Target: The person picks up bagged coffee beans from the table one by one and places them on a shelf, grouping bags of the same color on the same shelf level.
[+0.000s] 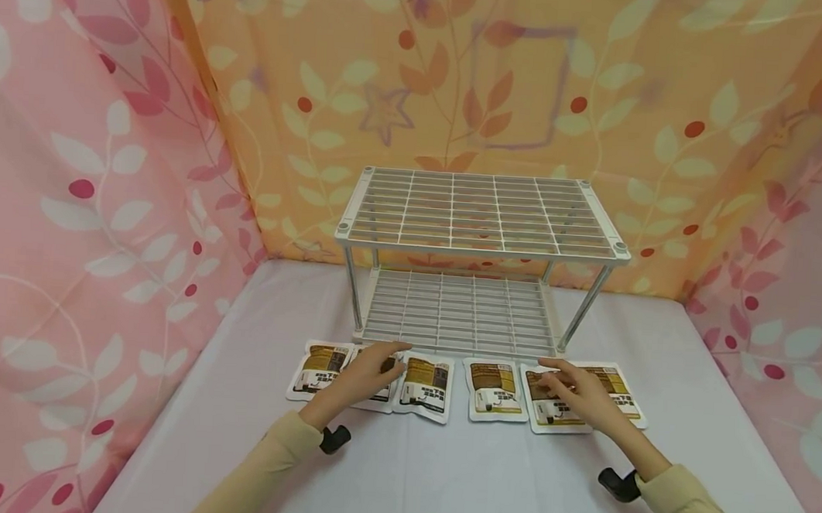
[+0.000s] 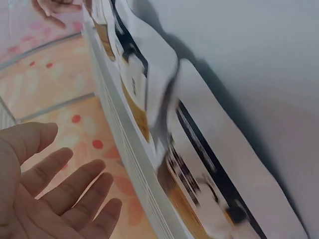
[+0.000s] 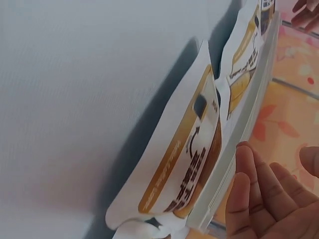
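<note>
Flat white pouches with gold-brown and black print lie in two groups on the table. Over the left group, my left hand [image 1: 366, 378] hovers, partly covering the middle pouch; an outer pouch [image 1: 317, 368] and an inner pouch [image 1: 425, 385] show beside it. My right hand [image 1: 585, 397] is over the right group: a pouch [image 1: 495, 389] stands slightly apart, another pouch [image 1: 545, 411] lies partly under the fingers, and a third pouch [image 1: 616, 387] shows behind the hand. Both wrist views show fingers loosely extended, with nothing held. Behind the pouches stands a white two-tier wire rack [image 1: 483, 214].
The rack's lower shelf [image 1: 457, 313] sits close behind the pouches, between thin metal legs [image 1: 585, 308]. A white cloth [image 1: 441, 483] covers the table. Patterned curtains, orange [image 1: 448, 72] at the back and pink [image 1: 71, 215] at the sides, enclose it.
</note>
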Demonstrator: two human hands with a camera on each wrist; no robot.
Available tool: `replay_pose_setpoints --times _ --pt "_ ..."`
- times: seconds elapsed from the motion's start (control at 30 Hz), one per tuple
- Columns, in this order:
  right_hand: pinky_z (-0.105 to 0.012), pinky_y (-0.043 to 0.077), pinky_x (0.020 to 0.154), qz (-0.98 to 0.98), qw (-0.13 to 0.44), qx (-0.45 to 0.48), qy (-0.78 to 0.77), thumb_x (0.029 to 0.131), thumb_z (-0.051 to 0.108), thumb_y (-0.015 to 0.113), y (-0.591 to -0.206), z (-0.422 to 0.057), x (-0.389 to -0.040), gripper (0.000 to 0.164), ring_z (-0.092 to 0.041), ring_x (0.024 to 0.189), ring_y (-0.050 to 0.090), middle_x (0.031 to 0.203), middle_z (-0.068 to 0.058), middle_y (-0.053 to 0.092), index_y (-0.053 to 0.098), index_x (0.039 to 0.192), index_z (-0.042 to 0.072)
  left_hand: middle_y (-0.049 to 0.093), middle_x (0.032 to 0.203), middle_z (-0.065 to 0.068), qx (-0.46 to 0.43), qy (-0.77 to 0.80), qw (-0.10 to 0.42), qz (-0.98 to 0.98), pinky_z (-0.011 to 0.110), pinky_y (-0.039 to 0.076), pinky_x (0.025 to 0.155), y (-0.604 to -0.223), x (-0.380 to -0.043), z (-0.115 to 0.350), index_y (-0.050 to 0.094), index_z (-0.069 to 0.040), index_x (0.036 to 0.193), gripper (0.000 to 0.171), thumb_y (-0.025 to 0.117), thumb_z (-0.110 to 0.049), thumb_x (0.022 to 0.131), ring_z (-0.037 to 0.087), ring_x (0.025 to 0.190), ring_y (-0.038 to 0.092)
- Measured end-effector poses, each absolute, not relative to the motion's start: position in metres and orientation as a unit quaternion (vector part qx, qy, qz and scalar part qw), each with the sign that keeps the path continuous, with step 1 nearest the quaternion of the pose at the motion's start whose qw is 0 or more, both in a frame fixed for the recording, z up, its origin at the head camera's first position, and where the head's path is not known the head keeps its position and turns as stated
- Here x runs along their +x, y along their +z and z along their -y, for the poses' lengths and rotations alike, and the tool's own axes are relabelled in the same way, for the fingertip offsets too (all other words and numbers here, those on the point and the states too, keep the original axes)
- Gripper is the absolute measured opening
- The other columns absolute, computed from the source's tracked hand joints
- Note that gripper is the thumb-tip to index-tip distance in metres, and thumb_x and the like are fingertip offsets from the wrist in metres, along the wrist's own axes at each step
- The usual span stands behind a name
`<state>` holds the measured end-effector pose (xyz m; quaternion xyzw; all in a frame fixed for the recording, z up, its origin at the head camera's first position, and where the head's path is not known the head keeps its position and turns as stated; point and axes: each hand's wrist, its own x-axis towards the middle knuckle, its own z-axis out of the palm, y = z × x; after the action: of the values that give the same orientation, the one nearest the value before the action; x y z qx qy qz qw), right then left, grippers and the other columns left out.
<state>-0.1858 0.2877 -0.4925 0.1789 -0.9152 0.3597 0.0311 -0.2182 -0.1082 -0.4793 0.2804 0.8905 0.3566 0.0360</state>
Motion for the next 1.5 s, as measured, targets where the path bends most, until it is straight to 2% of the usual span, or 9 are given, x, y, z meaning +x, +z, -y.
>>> replay_pose_setpoints --times 0.23,0.37,0.53,0.7,0.8,1.03,1.23,1.4,1.5 --pt "-0.025 0.052 0.064 0.915 0.013 0.177 0.361 0.094 0.019 0.054 -0.496 -0.277 -0.184 0.034 -0.022 0.088 0.067 0.101 -0.011 0.070 0.056 0.124 0.003 0.052 0.134 0.004 0.298 0.358 0.053 -0.883 0.041 0.040 0.102 -0.484 -0.215 0.087 0.050 -0.014 0.133 0.042 0.055 -0.028 0.094 0.023 0.126 0.046" --pt "-0.022 0.052 0.064 0.910 -0.017 0.173 0.377 0.094 0.021 0.054 -0.497 -0.274 -0.184 0.037 -0.024 0.091 0.066 0.105 -0.015 0.067 0.054 0.125 0.001 0.053 0.133 0.006 0.298 0.384 0.074 -0.871 0.043 0.044 0.097 -0.485 -0.212 0.076 0.049 -0.010 0.133 0.043 0.054 -0.027 0.094 0.027 0.121 0.051" --pt "-0.021 0.049 0.058 0.911 -0.038 0.174 0.373 0.094 0.019 0.054 -0.498 -0.270 -0.185 0.037 -0.015 0.080 0.064 0.098 -0.013 0.066 0.053 0.125 -0.002 0.055 0.129 0.013 0.285 0.432 0.110 -0.848 0.039 0.049 0.092 -0.486 -0.210 0.063 0.049 -0.004 0.132 0.044 0.055 -0.025 0.094 0.031 0.114 0.056" --pt "-0.022 0.047 0.053 0.906 -0.048 0.190 0.376 0.095 0.019 0.053 -0.500 -0.267 -0.186 0.039 -0.014 0.074 0.062 0.095 -0.014 0.066 0.050 0.127 -0.004 0.060 0.117 0.013 0.278 0.424 0.127 -0.853 0.033 0.049 0.088 -0.484 -0.208 0.049 0.050 -0.006 0.132 0.043 0.055 -0.025 0.094 0.025 0.106 0.058" --pt "-0.022 0.048 0.054 0.899 -0.043 0.209 0.383 0.094 0.014 0.053 -0.504 -0.267 -0.187 0.040 -0.016 0.075 0.063 0.100 -0.019 0.065 0.048 0.128 -0.005 0.061 0.109 0.010 0.283 0.418 0.132 -0.853 0.027 0.049 0.080 -0.487 -0.208 0.041 0.051 -0.006 0.131 0.042 0.056 -0.025 0.093 0.016 0.094 0.058" --pt "-0.023 0.051 0.061 0.901 -0.037 0.206 0.379 0.094 0.013 0.054 -0.506 -0.263 -0.189 0.040 -0.020 0.081 0.064 0.102 -0.019 0.064 0.048 0.129 -0.005 0.060 0.120 0.014 0.272 0.403 0.146 -0.861 0.029 0.050 0.084 -0.494 -0.203 0.023 0.051 -0.009 0.131 0.044 0.057 -0.028 0.092 0.024 0.107 0.058" --pt "-0.023 0.052 0.064 0.903 -0.036 0.199 0.379 0.094 0.015 0.054 -0.503 -0.258 -0.186 0.040 -0.024 0.085 0.065 0.103 -0.019 0.064 0.048 0.129 -0.004 0.064 0.110 0.012 0.266 0.381 0.158 -0.871 0.030 0.050 0.084 -0.496 -0.200 0.010 0.051 -0.011 0.132 0.045 0.058 -0.030 0.092 0.022 0.106 0.059" --pt "-0.023 0.052 0.066 0.910 -0.040 0.188 0.368 0.093 0.016 0.055 -0.505 -0.254 -0.184 0.040 -0.025 0.087 0.065 0.105 -0.018 0.064 0.049 0.129 -0.002 0.064 0.092 0.008 0.256 0.366 0.163 -0.880 0.025 0.048 0.072 -0.499 -0.198 0.003 0.051 -0.010 0.132 0.047 0.059 -0.031 0.091 0.012 0.080 0.056" --pt "-0.026 0.053 0.069 0.910 -0.050 0.184 0.369 0.094 0.019 0.055 -0.508 -0.253 -0.182 0.042 -0.027 0.090 0.064 0.107 -0.019 0.063 0.048 0.131 0.000 0.063 0.098 0.009 0.247 0.367 0.163 -0.882 0.024 0.046 0.067 -0.500 -0.197 0.001 0.051 -0.010 0.131 0.046 0.060 -0.030 0.090 0.009 0.076 0.053"
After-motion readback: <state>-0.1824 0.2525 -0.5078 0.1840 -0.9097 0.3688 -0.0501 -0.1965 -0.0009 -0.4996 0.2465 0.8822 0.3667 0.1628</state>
